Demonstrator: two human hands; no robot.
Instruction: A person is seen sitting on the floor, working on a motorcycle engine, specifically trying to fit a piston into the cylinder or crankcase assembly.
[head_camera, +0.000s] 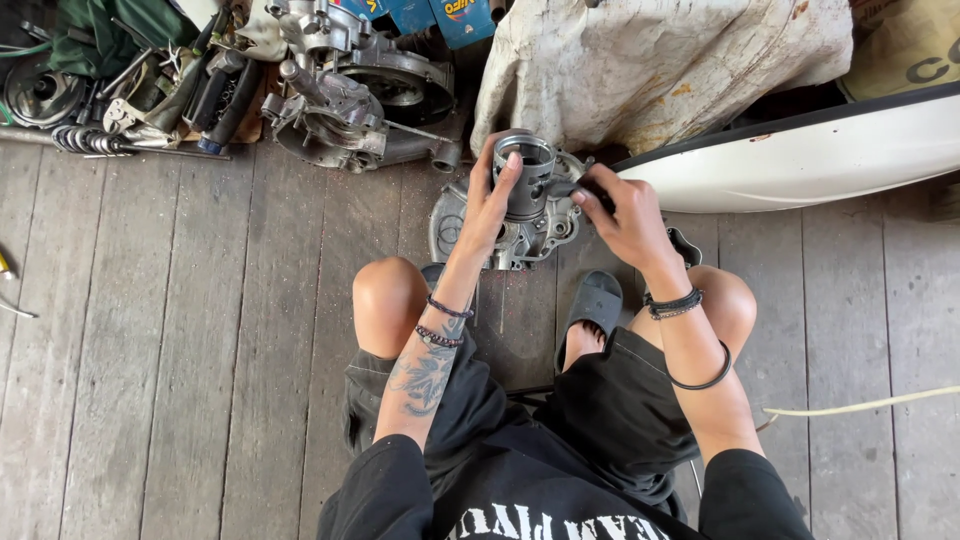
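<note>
I sit on a wooden floor with my knees up. My left hand (492, 200) is wrapped around a grey metal cylinder sleeve (526, 172), holding it upright just above an aluminium engine case (520, 232) that lies on the planks between my feet. My right hand (620, 212) pinches a small dark part against the cylinder's right side; I cannot tell what that part is. Beaded and black bands circle both wrists.
A larger engine block (350, 90) and a heap of tools, springs and parts (130, 90) lie at the back left. A stained white cloth (650, 60) and a white curved panel (800, 150) sit at the back right. A cream cable (860, 405) crosses the floor on my right.
</note>
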